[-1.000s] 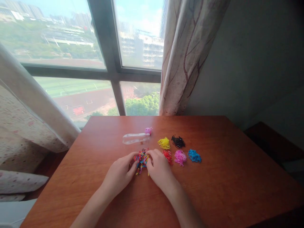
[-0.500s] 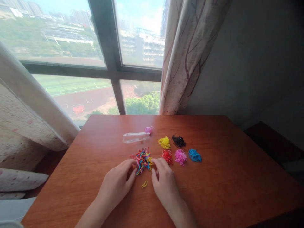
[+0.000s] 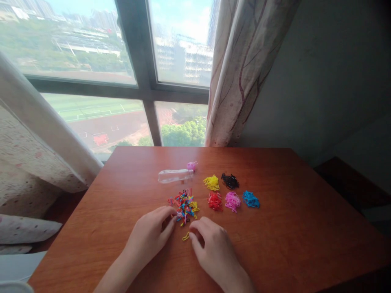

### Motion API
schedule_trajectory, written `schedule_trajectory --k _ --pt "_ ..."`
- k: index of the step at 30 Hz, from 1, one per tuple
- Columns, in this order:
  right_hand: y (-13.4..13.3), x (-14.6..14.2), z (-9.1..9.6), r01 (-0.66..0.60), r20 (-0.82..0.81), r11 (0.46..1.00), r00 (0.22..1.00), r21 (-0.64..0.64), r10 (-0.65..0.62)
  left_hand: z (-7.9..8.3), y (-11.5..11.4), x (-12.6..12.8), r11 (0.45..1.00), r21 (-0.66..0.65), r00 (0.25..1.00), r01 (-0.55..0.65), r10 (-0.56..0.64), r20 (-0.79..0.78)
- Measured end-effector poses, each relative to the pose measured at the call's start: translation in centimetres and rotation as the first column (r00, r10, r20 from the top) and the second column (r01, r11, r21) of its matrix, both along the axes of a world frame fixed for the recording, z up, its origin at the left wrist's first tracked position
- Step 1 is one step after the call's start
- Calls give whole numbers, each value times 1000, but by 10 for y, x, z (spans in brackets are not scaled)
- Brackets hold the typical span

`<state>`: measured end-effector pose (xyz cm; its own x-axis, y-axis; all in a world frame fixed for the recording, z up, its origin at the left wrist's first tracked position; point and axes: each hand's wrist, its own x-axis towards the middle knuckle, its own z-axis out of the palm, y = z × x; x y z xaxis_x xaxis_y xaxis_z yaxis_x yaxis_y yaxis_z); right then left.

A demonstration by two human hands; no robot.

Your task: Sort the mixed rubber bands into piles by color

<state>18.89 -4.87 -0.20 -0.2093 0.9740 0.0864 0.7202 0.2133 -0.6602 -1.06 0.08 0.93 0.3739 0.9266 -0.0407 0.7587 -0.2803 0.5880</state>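
Observation:
A mixed heap of small coloured rubber bands (image 3: 184,204) lies on the wooden table (image 3: 290,228). My left hand (image 3: 151,236) rests just below and left of the heap, fingers curled, fingertips at its edge. My right hand (image 3: 214,250) sits lower, its fingertips touching a single yellow band (image 3: 185,236) that lies apart from the heap. To the right are sorted piles: yellow (image 3: 211,182), black (image 3: 229,180), red (image 3: 215,201), pink (image 3: 232,201) and blue (image 3: 251,200).
A clear plastic bottle (image 3: 174,176) lies on its side behind the heap, with a pink cap (image 3: 191,166) beside its mouth. A window and a patterned curtain (image 3: 238,77) stand beyond the table's far edge. A dark side table (image 3: 354,183) is at the right.
My right hand has pulled back from the heap toward me, and a single yellow band now lies apart below the heap. The left hand has drawn back slightly.

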Motion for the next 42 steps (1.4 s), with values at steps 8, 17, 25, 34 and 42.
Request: schedule_trajectory --k 8,17,25,34,42 --pt "1 -3 -1 -48 81 999 996 5 48 -7 2 -1 1000 18 1000 13 -13 -24" --pt "11 -2 -9 86 46 994 995 73 -89 -4 1 0 1000 15 1000 2 -1 -31" --pt "8 1 -16 103 -38 992 994 70 -100 -2 -2 0 999 35 999 36 -36 -10" --pt "11 -1 -19 99 -26 990 995 99 -97 -4 -8 8 991 50 992 128 -126 -32" --pt "9 4 -17 108 -97 985 991 132 -96 -8 -7 5 988 78 991 133 -130 -39"
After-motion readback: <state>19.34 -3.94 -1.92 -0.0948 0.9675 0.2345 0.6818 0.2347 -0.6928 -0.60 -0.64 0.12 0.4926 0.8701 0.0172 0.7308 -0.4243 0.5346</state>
